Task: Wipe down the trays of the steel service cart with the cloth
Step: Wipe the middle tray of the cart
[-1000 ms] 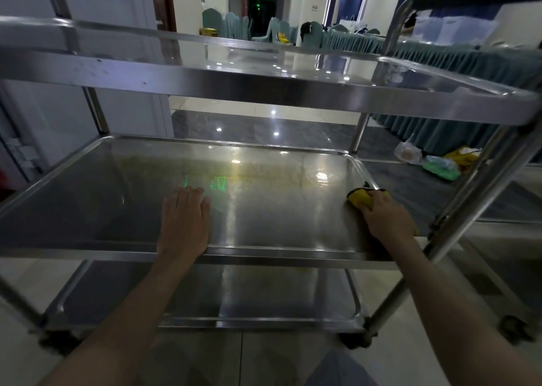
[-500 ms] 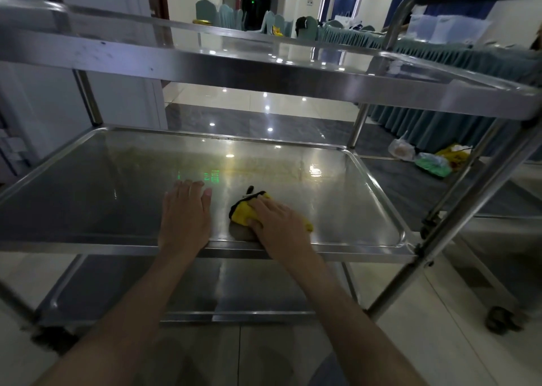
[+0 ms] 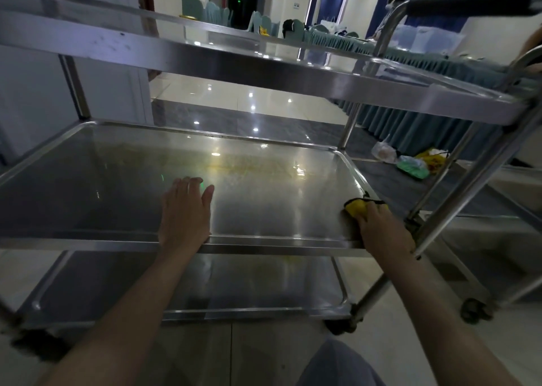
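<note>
a: so, the cloth [image 3: 356, 208] — where does it sit?

b: it's yellow with a dark edge, bunched up at the right end of the middle tray [image 3: 264, 204], close to that tray's right rim and near its front edge. only part of it shows; the rest is under the hand.

a: and the grip on it?

b: the right hand [image 3: 381, 227] lies on top of the cloth, fingers curled down over it, grasping it and pressing it to the steel. i can't see the fingertips, the hand's own back hides them.

a: the other hand?

b: the left hand [image 3: 186, 212] is released, flat on the same tray, palm down, fingers straight and close together, thumb out to the right. its heel sits at the front rim, roughly mid-length of the tray. it holds nothing. the two hands are well apart.

a: the tray itself?

b: it's a shallow steel surface with a raised rim. there's a yellowish smear [image 3: 249, 165] across the far middle part, beyond the left hand, and ceiling lights glint on the metal.

a: the rest of the service cart [image 3: 457, 186]?

b: a top tray [image 3: 264, 72] runs above, a bottom tray [image 3: 205, 292] below, steel posts at the corners, a dark-covered push handle [image 3: 469, 3] at upper right and a castor [image 3: 341, 325] under the near right post.

a: further out?

b: a glossy tiled floor [image 3: 228, 92], some plastic bags [image 3: 410, 162] lying on it to the right, beside a table with a pleated teal skirt [image 3: 410, 121], and teal chairs [image 3: 217, 11] down the hall.
</note>
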